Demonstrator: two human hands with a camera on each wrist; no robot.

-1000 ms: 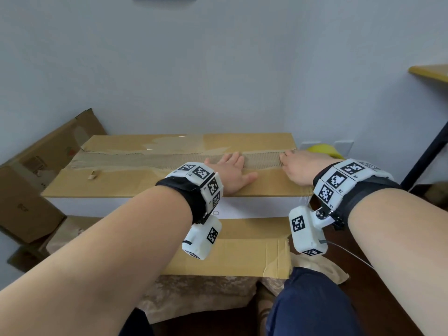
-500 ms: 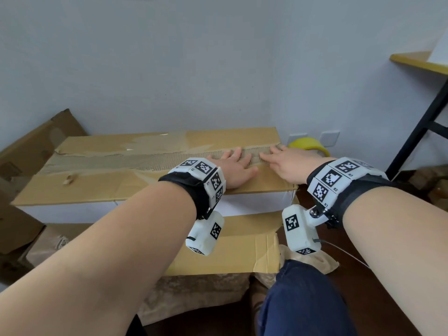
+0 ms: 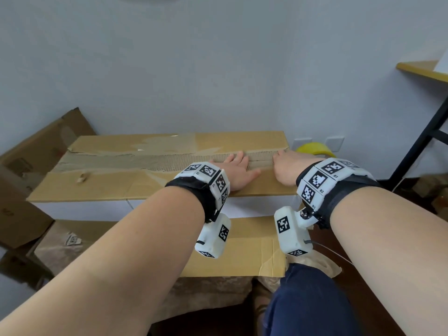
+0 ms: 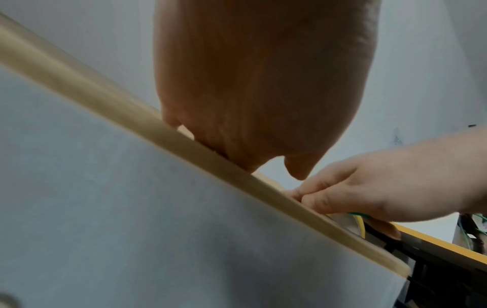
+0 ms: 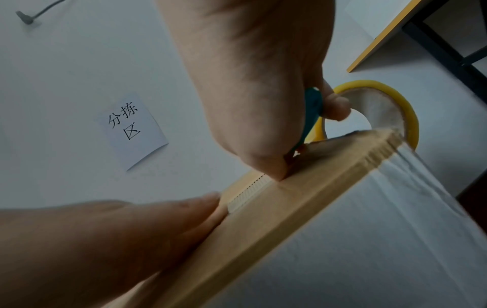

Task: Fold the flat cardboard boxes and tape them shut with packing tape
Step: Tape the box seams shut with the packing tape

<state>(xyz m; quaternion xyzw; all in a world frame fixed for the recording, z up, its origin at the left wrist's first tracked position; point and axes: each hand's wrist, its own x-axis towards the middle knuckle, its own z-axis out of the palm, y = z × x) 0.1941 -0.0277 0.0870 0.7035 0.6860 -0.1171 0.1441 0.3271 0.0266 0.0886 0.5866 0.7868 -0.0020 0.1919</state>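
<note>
Cardboard box (image 3: pixel 101 183) top under flat left hand (image 3: pixel 238 172); right hand (image 3: pixel 287 169) grips tape roll (image 5: pixel 382 108).

Head view looks down over both forearms; wrist views look up closely, sharing the box (image 3: pixel 155 166) edge.

The head view is evenly and softly lit, with faint shadows only; straight lines are bowed toward its edges. Both wrist views are dimmer and greyer. The cardboard edge (image 4: pixel 184 145) is smeared by blur in the left wrist view, and nearby skin is rendered soft.
</note>
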